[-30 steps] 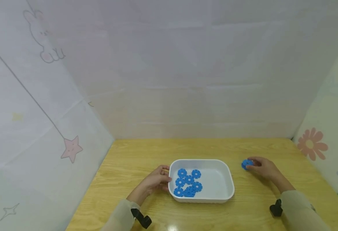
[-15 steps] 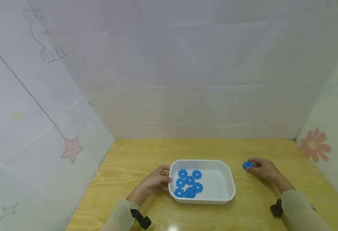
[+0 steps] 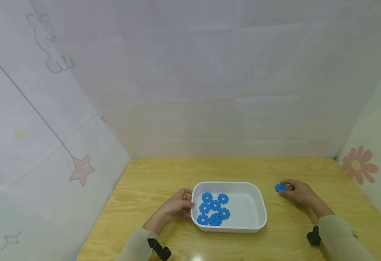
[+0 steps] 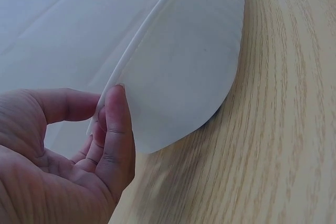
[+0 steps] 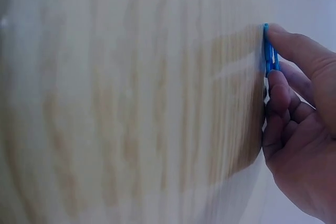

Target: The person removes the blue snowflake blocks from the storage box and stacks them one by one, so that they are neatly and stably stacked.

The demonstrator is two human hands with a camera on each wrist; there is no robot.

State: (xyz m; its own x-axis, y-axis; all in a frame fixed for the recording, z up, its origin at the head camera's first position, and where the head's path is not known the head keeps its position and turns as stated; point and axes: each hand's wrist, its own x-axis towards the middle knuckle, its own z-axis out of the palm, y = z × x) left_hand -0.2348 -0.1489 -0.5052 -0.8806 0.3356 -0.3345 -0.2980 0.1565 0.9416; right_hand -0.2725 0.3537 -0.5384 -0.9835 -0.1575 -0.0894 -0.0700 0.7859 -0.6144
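A white plastic tray (image 3: pixel 247 203) stands on the wooden table, with several blue notched interlocking discs (image 3: pixel 214 205) gathered in its left half. My left hand (image 3: pixel 176 206) grips the tray's left rim, thumb to one side of the wall and fingers to the other, as the left wrist view shows up close. To the right of the tray, my right hand (image 3: pixel 297 192) pinches blue notched discs (image 3: pixel 280 187) between thumb and fingers, low at the tabletop. Edge-on in the right wrist view, these discs (image 5: pixel 270 51) look like a thin stack.
The pale wood table (image 3: pixel 164 170) meets a white cloth backdrop (image 3: pixel 184 108) at its far edge. Printed cloth walls rise on the left and right, with a pink star (image 3: pixel 81 169) on one and a red flower (image 3: pixel 359 165) on the other.
At my right hand, two discs that lay offset a second ago now line up as one outline. My left hand keeps its grip on the tray. The head view shifts slightly.
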